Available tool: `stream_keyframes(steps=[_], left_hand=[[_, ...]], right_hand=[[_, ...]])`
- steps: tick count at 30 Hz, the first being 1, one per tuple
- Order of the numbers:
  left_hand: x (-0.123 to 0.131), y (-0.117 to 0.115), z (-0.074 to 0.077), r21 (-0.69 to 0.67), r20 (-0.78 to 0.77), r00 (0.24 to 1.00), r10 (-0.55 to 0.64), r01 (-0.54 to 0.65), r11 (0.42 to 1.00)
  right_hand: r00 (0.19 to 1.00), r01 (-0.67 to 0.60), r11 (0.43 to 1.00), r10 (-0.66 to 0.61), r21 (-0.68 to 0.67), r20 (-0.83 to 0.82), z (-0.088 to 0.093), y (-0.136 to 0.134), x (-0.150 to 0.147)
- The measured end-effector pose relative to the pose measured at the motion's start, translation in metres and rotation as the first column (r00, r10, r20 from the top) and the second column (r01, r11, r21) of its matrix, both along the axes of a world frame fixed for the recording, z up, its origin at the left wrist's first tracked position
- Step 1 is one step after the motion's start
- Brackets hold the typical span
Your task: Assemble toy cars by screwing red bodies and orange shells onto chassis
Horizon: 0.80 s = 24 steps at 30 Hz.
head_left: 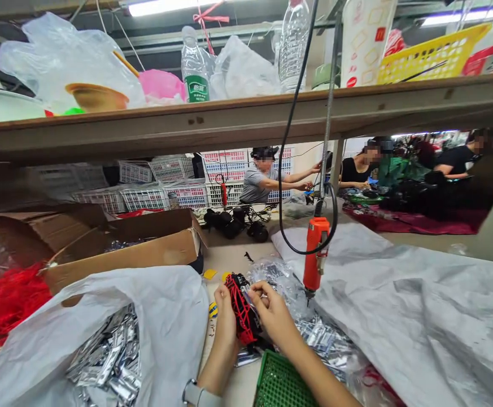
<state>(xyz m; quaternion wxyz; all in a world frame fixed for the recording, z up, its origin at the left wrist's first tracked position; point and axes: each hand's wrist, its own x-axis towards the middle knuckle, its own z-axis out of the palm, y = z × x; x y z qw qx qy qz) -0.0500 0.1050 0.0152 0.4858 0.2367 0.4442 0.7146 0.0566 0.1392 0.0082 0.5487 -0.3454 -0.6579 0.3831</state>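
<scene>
Over the bench in front of me I hold a black-and-red lattice piece (243,316), which looks like the frame of a toy car. My left hand (225,323) grips its left side, with the fingertips mostly hidden behind it. At its upper right, my right hand (274,316) pinches a small silver strip (248,294) between thumb and fingers, against or very near the black part. An orange-red electric screwdriver (316,254) hangs bit-down to the right of my right hand. Under my right forearm lies a green mesh basket (278,384).
Silver metal-looking parts fill a white sack (165,316) at left and lie in clear plastic (326,339) at right. A cardboard box (123,257) stands behind. An overhead shelf (238,121) spans the view. Co-workers (257,183) sit beyond. Red strands (13,305) lie far left.
</scene>
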Motion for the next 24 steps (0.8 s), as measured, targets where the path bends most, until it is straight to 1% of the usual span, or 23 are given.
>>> stream_keyframes(steps=[5,7,9,11,14,19,21,24], left_hand=[[0.005,-0.004,0.007,0.089,0.032,0.999,-0.039,0.036,0.995],[0.005,-0.004,0.006,0.116,0.017,0.999,-0.047,0.045,0.992],[0.004,-0.002,0.003,0.131,-0.001,1.000,-0.031,0.031,0.991],[0.002,0.000,-0.001,0.135,-0.015,1.000,0.002,0.000,0.991],[-0.002,0.002,-0.004,0.137,-0.024,0.999,0.048,-0.045,0.990],[-0.006,0.004,-0.002,0.153,-0.027,0.995,0.094,-0.089,0.984],[-0.007,0.004,-0.001,0.152,-0.032,0.993,0.109,-0.103,0.983],[-0.007,0.003,0.000,0.145,-0.045,0.991,0.123,-0.115,0.983]], right_hand=[[0.988,0.152,0.988,-0.152,0.033,0.001,0.000,0.004,0.006],[0.981,0.194,0.979,-0.195,0.067,0.009,0.003,0.004,0.008],[0.977,0.209,0.971,-0.214,0.114,0.028,0.006,0.001,0.010],[0.977,0.196,0.968,-0.207,0.158,0.056,0.009,-0.001,0.011],[0.981,0.139,0.967,-0.164,0.212,0.106,0.011,-0.005,0.010],[0.980,0.056,0.958,-0.107,0.282,0.167,0.011,-0.007,0.009],[0.977,0.043,0.953,-0.103,0.300,0.186,0.010,-0.006,0.010],[0.971,0.056,0.945,-0.126,0.323,0.203,0.008,-0.004,0.011]])
